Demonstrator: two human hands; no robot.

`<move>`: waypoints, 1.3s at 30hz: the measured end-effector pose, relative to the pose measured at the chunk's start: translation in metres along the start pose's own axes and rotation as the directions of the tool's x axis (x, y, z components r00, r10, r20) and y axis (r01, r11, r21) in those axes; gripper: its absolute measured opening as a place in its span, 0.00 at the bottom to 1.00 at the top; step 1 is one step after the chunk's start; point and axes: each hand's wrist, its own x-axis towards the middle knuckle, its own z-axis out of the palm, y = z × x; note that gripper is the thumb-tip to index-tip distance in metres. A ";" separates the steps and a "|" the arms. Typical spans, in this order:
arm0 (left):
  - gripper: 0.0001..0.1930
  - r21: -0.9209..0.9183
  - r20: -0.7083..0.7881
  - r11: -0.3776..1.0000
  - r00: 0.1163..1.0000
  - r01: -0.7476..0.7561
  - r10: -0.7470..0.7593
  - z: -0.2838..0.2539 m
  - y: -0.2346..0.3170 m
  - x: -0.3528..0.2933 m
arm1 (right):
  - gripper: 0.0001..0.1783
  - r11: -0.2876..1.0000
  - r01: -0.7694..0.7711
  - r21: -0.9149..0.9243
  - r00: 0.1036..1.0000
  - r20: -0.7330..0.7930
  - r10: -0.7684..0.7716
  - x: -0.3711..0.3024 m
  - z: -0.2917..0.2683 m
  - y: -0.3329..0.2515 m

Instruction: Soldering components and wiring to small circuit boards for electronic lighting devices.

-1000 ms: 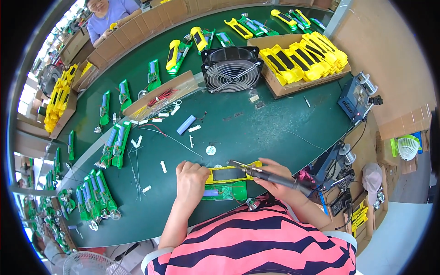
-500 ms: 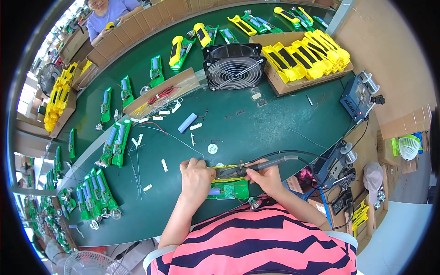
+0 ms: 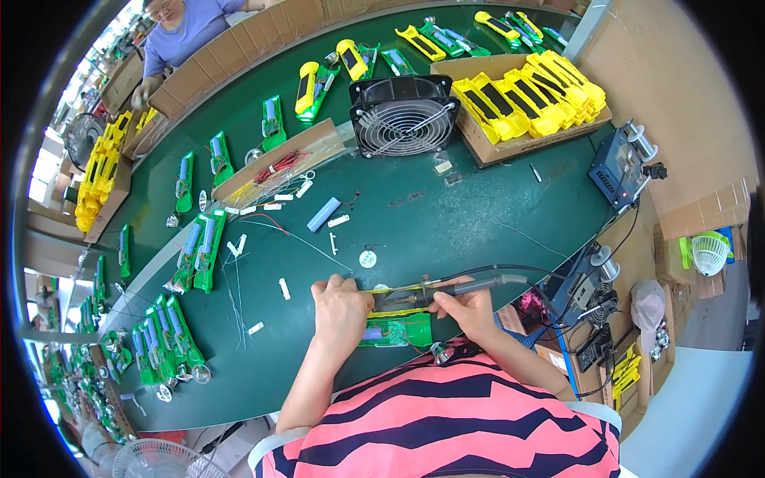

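Observation:
My left hand (image 3: 339, 311) is closed on the left end of a yellow shell half (image 3: 386, 314) with a dark panel inside. In my right hand (image 3: 464, 306) is a soldering iron (image 3: 488, 282), gripped between thumb and fingers. Its front part lies over the yellow shell; the tip cannot be made out clearly. Just below, nearer my body, rests a green shell half (image 3: 413, 328) with a blue cell (image 3: 371, 334) and a circuit board. A shiny lamp reflector (image 3: 440, 351) sits at its right end.
A black fan (image 3: 405, 119) stands behind my hands, beside a box (image 3: 526, 143) of yellow shells. Soldering stations (image 3: 617, 171) are at the right. Green assemblies (image 3: 163, 338) lie left. A loose blue cell (image 3: 324, 214) and wires are ahead. A person (image 3: 187, 36) sits across.
My right hand and the soldering iron have shifted slightly, with the iron lying a little differently over the shell. My left hand stays put. The person across has lowered an arm toward the yellow shells.

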 end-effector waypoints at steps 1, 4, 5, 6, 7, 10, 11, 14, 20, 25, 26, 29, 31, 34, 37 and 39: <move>0.03 0.008 -0.030 1.000 1.000 -0.003 0.003 0.001 0.000 0.000 | 0.09 0.995 0.099 -0.025 0.995 -0.032 -0.100 -0.003 -0.001 -0.002; 0.04 -0.007 0.035 1.000 0.999 0.008 -0.008 -0.004 0.001 0.002 | 0.08 0.946 0.284 -0.157 0.952 -0.073 -0.298 -0.013 -0.005 -0.013; 0.04 -0.006 0.035 1.000 0.999 0.009 -0.009 -0.004 0.001 0.001 | 0.09 0.865 0.327 -0.382 0.936 0.004 -0.352 -0.017 -0.007 -0.028; 0.04 -0.005 0.021 1.000 1.000 0.011 -0.011 -0.003 0.000 0.000 | 0.10 0.729 0.363 -0.580 0.918 0.092 -0.385 -0.020 -0.010 -0.036; 0.04 -0.004 0.008 1.000 1.000 0.013 -0.013 -0.003 0.000 -0.001 | 0.13 0.701 0.324 -0.635 0.927 0.066 -0.369 -0.021 -0.015 -0.028; 0.04 -0.004 0.011 1.000 1.000 0.014 -0.014 -0.004 0.002 0.001 | 0.21 0.442 0.455 -0.773 0.858 0.249 -0.448 -0.017 -0.026 -0.032; 0.04 -0.003 0.013 1.000 1.000 0.012 -0.012 -0.003 0.002 0.001 | 0.21 0.443 0.453 -0.773 0.859 0.246 -0.449 -0.018 -0.027 -0.031; 0.03 0.033 -0.040 0.999 0.999 0.003 -0.002 -0.001 0.001 0.000 | 0.28 0.488 0.429 -0.760 0.880 0.231 -0.415 -0.018 -0.028 -0.028; 0.03 0.013 0.013 1.000 1.000 0.021 -0.021 -0.005 0.004 0.001 | 0.32 0.558 0.390 -0.733 0.918 0.263 -0.297 -0.015 -0.034 -0.018; 0.02 0.002 -0.007 0.999 0.999 0.037 -0.037 -0.008 0.003 -0.001 | 0.31 0.566 0.388 -0.727 0.918 0.248 -0.310 -0.014 -0.034 -0.016; 0.02 0.001 -0.007 0.999 0.999 0.033 -0.033 -0.011 0.003 0.000 | 0.30 0.572 0.370 -0.732 0.926 0.236 -0.296 -0.014 -0.033 -0.018; 0.02 -0.115 -0.108 0.993 0.994 -0.010 -0.003 -0.039 0.011 0.003 | 0.29 0.571 0.333 -0.751 0.940 0.218 -0.262 -0.014 -0.033 -0.021; 0.04 -0.360 -0.178 0.926 0.983 -0.110 0.048 -0.058 0.026 0.000 | 0.29 0.569 0.325 -0.755 0.942 0.205 -0.265 -0.015 -0.035 -0.019; 0.06 -0.257 -0.140 0.924 0.957 -0.282 0.254 -0.043 0.046 -0.009 | 0.29 0.586 0.346 -0.732 0.935 0.221 -0.277 -0.014 -0.034 -0.020; 0.05 -0.173 -0.117 0.948 0.961 -0.268 0.250 -0.011 0.050 -0.011 | 0.30 0.567 0.363 -0.739 0.929 0.243 -0.279 -0.013 -0.028 -0.028; 0.03 -0.151 -0.172 0.949 0.953 -0.276 0.250 -0.001 0.050 -0.011 | 0.31 0.525 0.360 -0.771 0.930 0.250 -0.271 -0.014 -0.028 -0.028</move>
